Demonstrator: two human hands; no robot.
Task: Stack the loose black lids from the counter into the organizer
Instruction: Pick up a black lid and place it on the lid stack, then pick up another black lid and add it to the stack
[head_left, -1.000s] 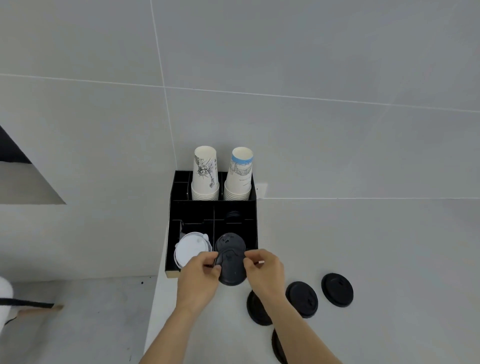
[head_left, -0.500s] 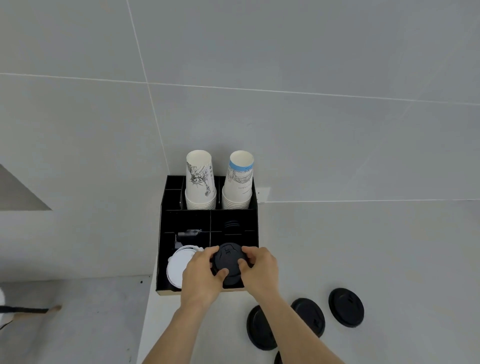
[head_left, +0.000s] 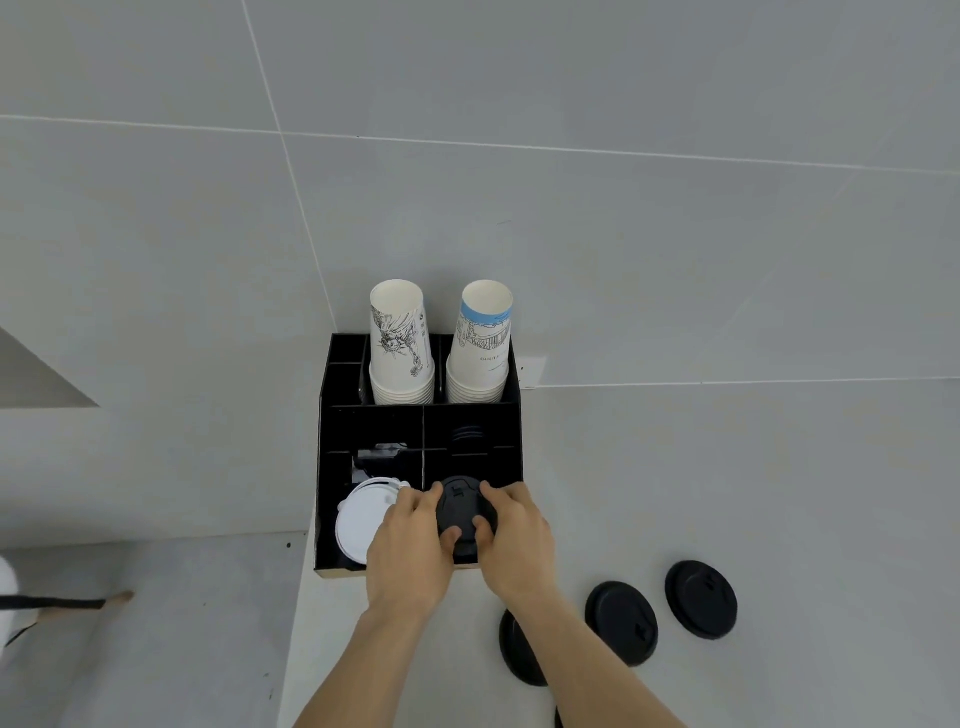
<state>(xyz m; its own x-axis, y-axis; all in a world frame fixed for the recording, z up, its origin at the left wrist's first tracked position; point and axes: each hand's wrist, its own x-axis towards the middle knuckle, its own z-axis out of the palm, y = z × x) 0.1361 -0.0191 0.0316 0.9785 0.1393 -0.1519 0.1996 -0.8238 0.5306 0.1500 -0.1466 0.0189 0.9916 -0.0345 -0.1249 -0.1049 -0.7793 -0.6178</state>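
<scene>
Gripping a black lid (head_left: 464, 512) from both sides, the left hand (head_left: 410, 551) and right hand (head_left: 517, 540) pinch it over the organizer's (head_left: 324, 415) front-right compartment, seemingly resting on lids below. 3 loose lids (head_left: 621, 621) lie on the counter (head_left: 727, 493) nearby, right of the wrists.

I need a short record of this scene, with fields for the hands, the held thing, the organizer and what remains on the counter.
left hand: grips the black lid's left edge
right hand: grips its right edge
black lid: at the front right compartment, next to the white lids
organizer: black, two paper cup stacks at the back
loose lids: three fully visible on the counter
</scene>
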